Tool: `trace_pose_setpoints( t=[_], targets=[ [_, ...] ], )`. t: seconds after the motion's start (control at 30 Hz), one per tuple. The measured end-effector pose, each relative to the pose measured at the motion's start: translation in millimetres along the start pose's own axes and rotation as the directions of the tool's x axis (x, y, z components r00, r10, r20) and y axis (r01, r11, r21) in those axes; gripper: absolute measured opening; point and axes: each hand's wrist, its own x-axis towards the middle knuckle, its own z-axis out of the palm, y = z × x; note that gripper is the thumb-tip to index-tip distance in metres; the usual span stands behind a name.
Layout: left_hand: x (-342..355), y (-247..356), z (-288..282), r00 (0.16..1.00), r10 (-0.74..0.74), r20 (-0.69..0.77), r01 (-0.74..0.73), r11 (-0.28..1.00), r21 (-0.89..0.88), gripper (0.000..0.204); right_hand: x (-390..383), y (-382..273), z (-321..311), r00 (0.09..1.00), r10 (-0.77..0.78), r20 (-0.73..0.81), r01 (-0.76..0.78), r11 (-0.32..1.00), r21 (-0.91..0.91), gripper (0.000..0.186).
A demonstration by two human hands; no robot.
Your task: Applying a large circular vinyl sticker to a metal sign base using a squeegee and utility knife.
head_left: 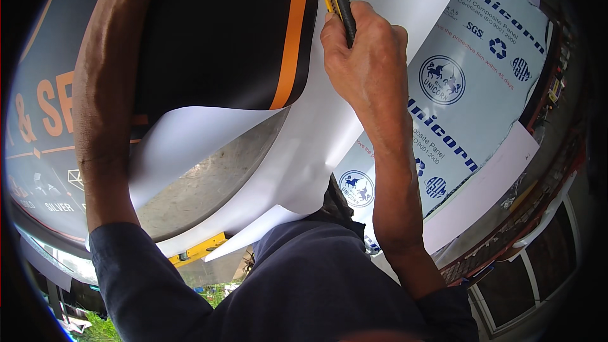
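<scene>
My right hand (pixel 370 54) is closed round a yellow and black snap-off utility knife (pixel 342 9), its blade end pointing away from me. The knife is beside the right edge of a black printed vinyl sheet (pixel 215 44) with an orange border stripe. White sheet material (pixel 392 6) spreads under the knife and to its right. The near corner of the black sheet curls up, showing its white back (pixel 183 133). My left forearm (pixel 107 101) reaches across the black sheet, and its hand lies beyond the upper edge of the picture.
To the right lies a panel (pixel 500 31) under pale blue printed protective film. A bare grey metal-like surface (pixel 212 168) shows beneath the curled sheet. A yellow spirit level (pixel 199 250) is near my body, below the white sheet's loose edge. Grass (pixel 104 326) shows at lower left.
</scene>
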Motion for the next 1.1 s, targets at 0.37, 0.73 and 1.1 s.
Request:
trace_pose_setpoints(
  t=[0.37,0.73,1.1],
  targets=[
    [-0.5,5.5,-3.3,1.000,-0.028,-0.004,0.028,0.999,-0.024,0.059,-2.8,-3.0,-0.8,1.000,0.007,0.017,-0.007,1.000,-0.007,0.021],
    [0.2,-9.3,1.6,1.000,0.004,0.001,-0.004,1.000,0.003,0.060,-6.2,-6.3,-1.0,1.000,0.012,0.025,-0.012,1.000,-0.013,0.021],
    [-0.8,-0.3,3.1,1.000,0.006,-0.012,-0.005,1.000,0.006,0.060,-8.6,-3.0,1.9,1.000,-0.001,0.012,0.002,1.000,-0.024,0.020]
  ],
)
